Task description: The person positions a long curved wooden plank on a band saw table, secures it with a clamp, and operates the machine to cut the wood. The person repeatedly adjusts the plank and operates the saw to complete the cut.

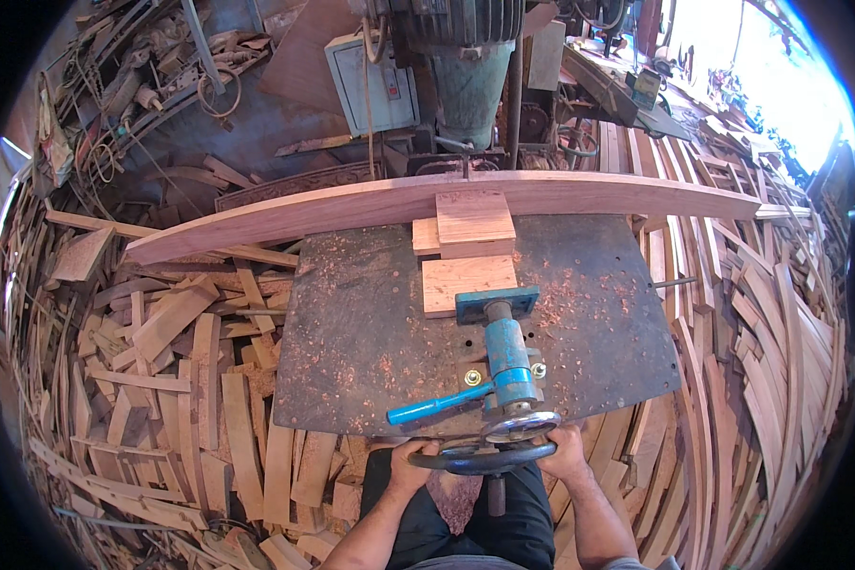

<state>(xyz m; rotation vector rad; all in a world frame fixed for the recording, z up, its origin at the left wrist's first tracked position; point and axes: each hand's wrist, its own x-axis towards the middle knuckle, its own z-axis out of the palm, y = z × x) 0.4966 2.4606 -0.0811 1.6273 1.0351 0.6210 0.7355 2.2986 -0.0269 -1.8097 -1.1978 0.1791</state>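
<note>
Both my hands are closed round a black handwheel at the table's front edge. My left hand grips its left side; my right hand grips its right side, close to a smaller chrome handwheel. Beyond them a blue screw clamp with a blue lever is bolted to the dark metal table. Its pressure plate stands at a wooden block. Stacked wooden blocks lie between that and a long curved board, on edge under the machine head.
Wood offcuts pile up left of the table, and long curved strips fill the right side. Shavings are scattered over the tabletop. A grey electrical box hangs behind. The board's ends reach past both table sides.
</note>
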